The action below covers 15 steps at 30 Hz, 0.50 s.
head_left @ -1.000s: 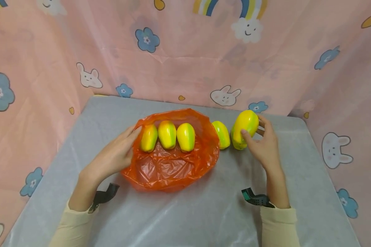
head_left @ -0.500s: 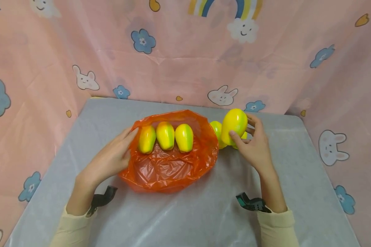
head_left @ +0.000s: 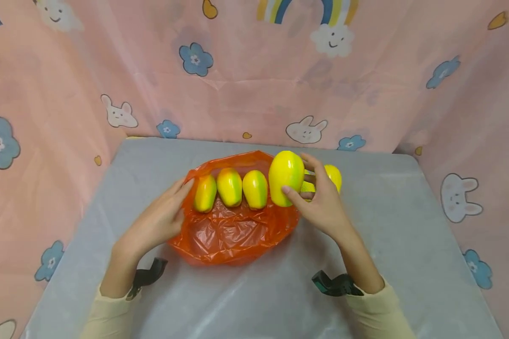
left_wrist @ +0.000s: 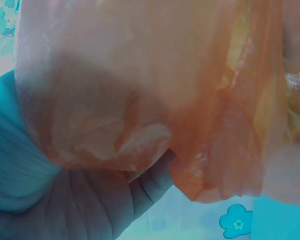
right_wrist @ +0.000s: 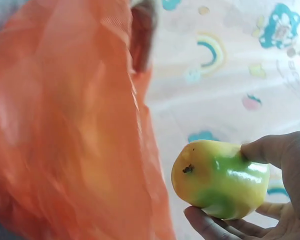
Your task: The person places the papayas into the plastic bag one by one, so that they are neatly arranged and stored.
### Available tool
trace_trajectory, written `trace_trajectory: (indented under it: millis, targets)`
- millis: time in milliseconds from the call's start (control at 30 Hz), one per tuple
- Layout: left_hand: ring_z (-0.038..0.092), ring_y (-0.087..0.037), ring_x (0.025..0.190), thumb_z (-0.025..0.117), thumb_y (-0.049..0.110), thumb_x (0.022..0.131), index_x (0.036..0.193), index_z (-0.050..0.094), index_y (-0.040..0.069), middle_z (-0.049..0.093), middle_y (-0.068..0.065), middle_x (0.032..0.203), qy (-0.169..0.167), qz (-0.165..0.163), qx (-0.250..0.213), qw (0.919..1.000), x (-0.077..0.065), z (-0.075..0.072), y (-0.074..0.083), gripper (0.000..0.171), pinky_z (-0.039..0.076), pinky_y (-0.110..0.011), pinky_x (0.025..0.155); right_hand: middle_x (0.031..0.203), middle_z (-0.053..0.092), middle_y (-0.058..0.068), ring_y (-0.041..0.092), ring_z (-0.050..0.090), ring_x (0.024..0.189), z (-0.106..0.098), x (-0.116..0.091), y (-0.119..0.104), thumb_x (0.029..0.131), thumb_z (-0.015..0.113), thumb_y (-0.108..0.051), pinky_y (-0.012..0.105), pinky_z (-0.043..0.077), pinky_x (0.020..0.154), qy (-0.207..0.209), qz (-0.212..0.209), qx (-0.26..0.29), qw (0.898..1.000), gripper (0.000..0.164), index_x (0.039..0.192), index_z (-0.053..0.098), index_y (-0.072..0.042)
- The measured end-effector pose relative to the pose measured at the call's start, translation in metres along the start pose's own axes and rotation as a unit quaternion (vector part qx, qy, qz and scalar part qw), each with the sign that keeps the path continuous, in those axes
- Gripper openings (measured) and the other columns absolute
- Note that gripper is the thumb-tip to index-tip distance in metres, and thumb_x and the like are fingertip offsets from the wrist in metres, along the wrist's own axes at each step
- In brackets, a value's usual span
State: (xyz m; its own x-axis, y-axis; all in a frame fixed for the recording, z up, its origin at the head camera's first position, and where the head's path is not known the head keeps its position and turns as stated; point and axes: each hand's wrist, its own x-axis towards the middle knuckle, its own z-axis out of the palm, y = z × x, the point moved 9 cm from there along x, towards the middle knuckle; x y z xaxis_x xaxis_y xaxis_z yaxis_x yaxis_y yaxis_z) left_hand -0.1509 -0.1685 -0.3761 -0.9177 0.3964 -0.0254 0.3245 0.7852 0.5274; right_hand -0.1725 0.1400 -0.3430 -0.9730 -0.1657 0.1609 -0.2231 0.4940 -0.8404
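An orange plastic bag (head_left: 229,254) lies with its mouth open toward me in the head view. Three yellow-green papayas (head_left: 229,187) show in a row inside it. At the bag's left rim, my left hand (head_left: 154,223) holds the plastic; the bag hides part of its fingers in the left wrist view. My right hand (head_left: 322,202) grips another papaya (head_left: 286,176) between thumb and fingers, above the bag's right rim. In the right wrist view that papaya (right_wrist: 220,180) shows its stem end, beside the bag's outer side.
Behind my right hand, further papayas (head_left: 333,177) rest on the grey table (head_left: 254,306), partly hidden by its fingers. A pink patterned cloth (head_left: 237,94) hangs behind the table and along both sides.
My right hand has lifted a papaya from the right side and carried it left, over to the bag's right rim. My left hand stays at the bag's left rim.
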Motion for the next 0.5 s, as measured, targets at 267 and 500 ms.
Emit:
trace_trajectory:
  millis: [267,500]
  targets:
    - [0.035,-0.044,0.158,0.053,-0.014,0.090,0.166,0.027,-0.002,0.024,-0.022,0.175,0.007,0.004,0.001,1.0000,-0.001,-0.002,-0.001,0.081,0.038,-0.061,0.124,0.153,0.051,0.013,0.036,0.065,0.128,0.037,0.008,-0.023,0.094,0.080,-0.023,0.046,0.067,0.090,-0.050,-0.014,-0.009,0.999,0.080,0.161,0.036,-0.013]
    - [0.036,-0.044,0.157,0.053,-0.013,0.090,0.165,0.028,-0.003,0.026,-0.023,0.174,0.012,0.009,0.001,0.9999,-0.001,-0.003,-0.001,0.080,0.038,-0.061,0.125,0.150,0.053,0.011,0.033,0.065,0.128,0.061,0.013,-0.034,0.095,0.079,-0.027,0.039,0.068,0.087,-0.095,-0.021,-0.018,0.995,0.080,0.160,0.035,-0.012]
